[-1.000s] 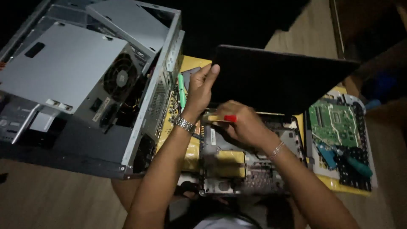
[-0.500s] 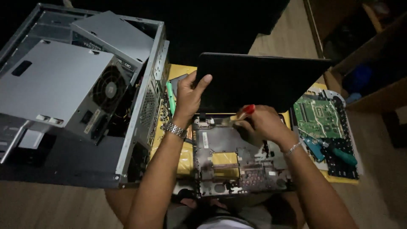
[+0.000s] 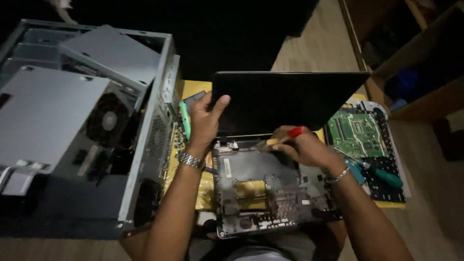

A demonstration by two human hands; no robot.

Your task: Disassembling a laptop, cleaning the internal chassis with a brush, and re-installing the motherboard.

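Observation:
A stripped laptop base point(image 3: 261, 193) lies in front of me with its dark screen lid point(image 3: 285, 99) standing open behind it. My left hand point(image 3: 205, 121), with a metal watch at the wrist, grips the lid's left edge and holds it up. My right hand point(image 3: 304, 147) is shut on a small screwdriver with a red-tipped yellow handle point(image 3: 282, 137); the tool points left toward the hinge area at the back of the base.
An open grey desktop computer case point(image 3: 82, 125) with a fan fills the left. A green circuit board point(image 3: 357, 130) and a green-handled screwdriver point(image 3: 382, 175) lie on a black keyboard at the right. A green-handled tool point(image 3: 184, 121) lies left of my left hand. A yellow mat point(image 3: 193, 89) sits underneath.
The view has shifted, so everything sits lower and further left in frame. My right hand with the screwdriver has moved from the base's left middle toward the back, near the hinge. The left hand keeps holding the lid.

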